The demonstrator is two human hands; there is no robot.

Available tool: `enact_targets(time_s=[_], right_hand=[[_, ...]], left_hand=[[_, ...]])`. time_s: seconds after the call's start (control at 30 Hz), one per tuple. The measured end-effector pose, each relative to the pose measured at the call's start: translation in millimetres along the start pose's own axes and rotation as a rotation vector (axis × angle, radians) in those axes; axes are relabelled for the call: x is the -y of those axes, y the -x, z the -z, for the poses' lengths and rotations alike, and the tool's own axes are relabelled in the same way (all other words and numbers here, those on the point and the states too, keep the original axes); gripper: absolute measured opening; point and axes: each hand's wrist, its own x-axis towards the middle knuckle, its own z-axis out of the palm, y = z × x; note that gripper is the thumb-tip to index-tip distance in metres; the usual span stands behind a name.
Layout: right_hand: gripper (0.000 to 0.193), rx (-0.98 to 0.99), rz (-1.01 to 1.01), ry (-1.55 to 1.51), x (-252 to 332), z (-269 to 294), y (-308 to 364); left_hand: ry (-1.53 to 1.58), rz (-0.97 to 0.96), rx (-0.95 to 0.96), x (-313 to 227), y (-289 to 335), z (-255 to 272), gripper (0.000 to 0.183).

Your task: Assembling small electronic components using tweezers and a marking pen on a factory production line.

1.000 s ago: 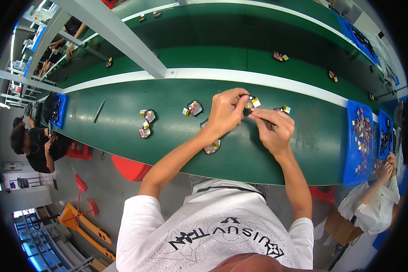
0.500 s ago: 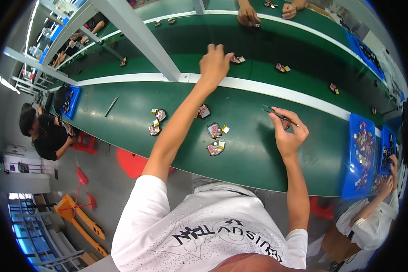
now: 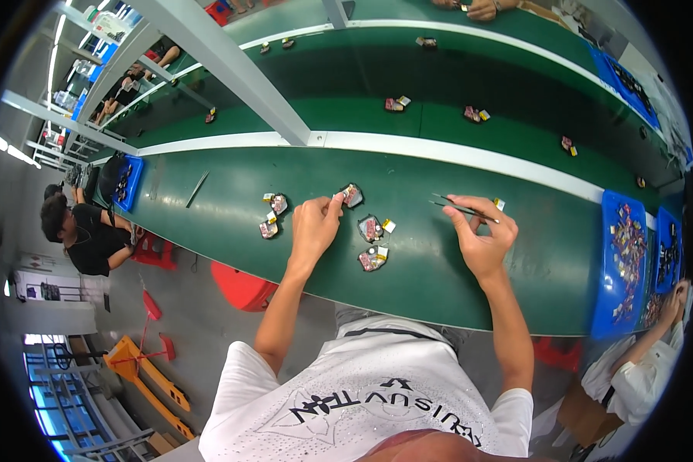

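My left hand (image 3: 314, 231) is over the green workbench (image 3: 416, 289), thumb and forefinger closed at the left edge of a small dark-rimmed electronic assembly (image 3: 353, 195). Two similar assemblies lie nearer to me: one (image 3: 370, 228) with a yellow-and-white tab beside it, another (image 3: 373, 259) below it. Two more, an upper assembly (image 3: 277, 203) and a lower one (image 3: 268, 229), sit left of that hand. In my right hand (image 3: 487, 245) a pair of dark tweezers (image 3: 463, 208) is gripped, tips pointing left above the bench. A small yellow-and-white piece (image 3: 500, 204) shows just behind the right fingers.
Beyond a white rail (image 3: 439, 148), a green conveyor belt (image 3: 323, 104) carries several assemblies. Loose tweezers (image 3: 197, 189) lie at the left. A blue tray (image 3: 607, 308) of small parts stands right. A grey post (image 3: 231, 73) rises ahead. Co-workers sit left, right and across.
My left hand has come back from over the belt to the assembly on the bench. My right hand still holds the tweezers, slightly lower and left. The co-worker's hand across has drawn back.
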Motion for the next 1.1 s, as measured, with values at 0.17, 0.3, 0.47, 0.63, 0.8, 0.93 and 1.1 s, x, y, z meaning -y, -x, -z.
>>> enact_targets(time_s=[0.17, 0.3, 0.47, 0.63, 0.8, 0.93, 1.1], right_hand=[[0.016, 0.003, -0.04, 0.028, 2, 0, 2], [0.015, 0.007, -0.038, 0.023, 1, 0, 3], [0.014, 0.011, -0.035, 0.025, -1, 0, 1], [0.014, 0.02, -0.038, 0.02, 0, -3, 1], [0.014, 0.034, -0.047, 0.017, -2, -3, 3], [0.01, 0.044, -0.27, -0.204, 2, -2, 2], [0.026, 0.189, -0.7, -0.608, -6, 8, -2]], left_hand=[[-0.013, -0.11, -0.046, 4, -23, -2, 0.042], [0.117, -0.04, 0.052, -16, -30, 0, 0.034], [0.215, -0.038, 0.112, -15, -36, -2, 0.025], [0.108, -0.107, 0.077, -8, -39, -9, 0.025], [-0.112, -0.289, -0.016, 3, -44, -17, 0.02], [0.132, -0.13, 0.09, -19, -43, -14, 0.015], [0.471, -0.092, 0.273, -76, -35, -21, 0.016]])
